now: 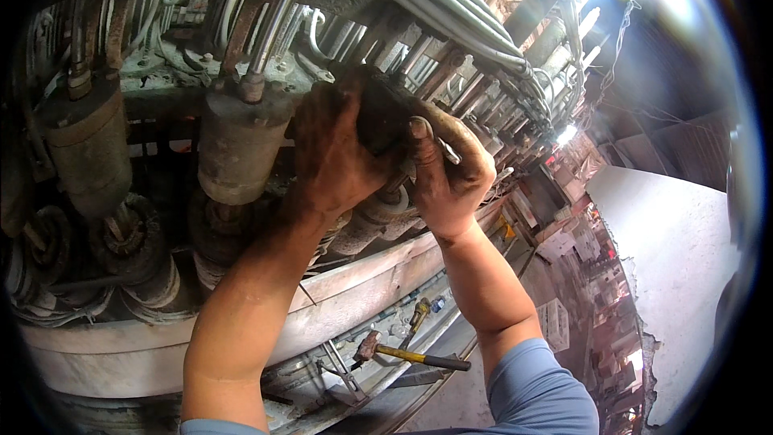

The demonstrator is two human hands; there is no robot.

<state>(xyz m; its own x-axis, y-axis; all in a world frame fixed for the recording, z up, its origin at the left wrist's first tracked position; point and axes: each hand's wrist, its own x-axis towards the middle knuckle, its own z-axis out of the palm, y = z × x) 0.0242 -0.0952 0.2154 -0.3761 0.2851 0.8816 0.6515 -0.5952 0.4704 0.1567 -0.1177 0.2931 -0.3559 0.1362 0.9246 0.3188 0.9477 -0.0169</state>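
Both my arms reach up into a row of machine cylinders. Between my hands is a dark, greasy machine part [385, 113], roughly cylindrical, in line with the row. My left hand [338, 149] is closed round its left side, fingers curled behind it and partly lost in shadow. My right hand [447, 165] grips the right side, thumb up and fingers bent over. A small shiny metal piece [448, 151] shows by the right fingers; what it is I cannot make out. Left of my hands hangs a grey cylinder [245, 145] with a bright rod [276, 24] above it.
Thick pale hoses [451, 8] run overhead. Below my arms a pale curved rail [354, 290] crosses the machine. On the ledge beneath lie a hammer [419, 357] with a yellow and black handle and another yellow-handled tool [419, 316]. A large pale sheet [668, 250] stands at right.
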